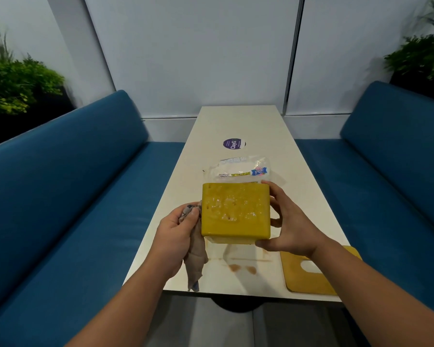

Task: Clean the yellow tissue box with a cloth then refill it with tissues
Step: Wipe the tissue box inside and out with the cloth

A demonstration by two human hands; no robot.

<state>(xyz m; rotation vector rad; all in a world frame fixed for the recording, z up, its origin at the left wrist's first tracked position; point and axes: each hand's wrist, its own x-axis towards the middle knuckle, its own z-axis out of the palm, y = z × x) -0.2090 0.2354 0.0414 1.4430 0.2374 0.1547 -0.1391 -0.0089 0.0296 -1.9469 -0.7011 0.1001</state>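
The yellow tissue box (pixel 236 212) is held above the white table (pixel 311 196), with a scuffed, pitted face turned up toward me. My right hand (pixel 290 225) grips its right side, fingers curled over the far and near corners. My left hand (pixel 177 236) holds a crumpled grey cloth (pixel 194 259) against the box's left side; the cloth's tail hangs down to the table edge. Behind the box lies a clear plastic pack of white tissues (pixel 241 171). The box's flat yellow lid (pixel 311 274), with a slot cut in it, lies on the table at the near right.
Brown stains (pixel 243 268) mark the table near its front edge. A round purple sticker (pixel 233 144) sits farther back. Blue padded benches (pixel 73 196) flank the table on both sides, with green plants (pixel 13 86) behind them.
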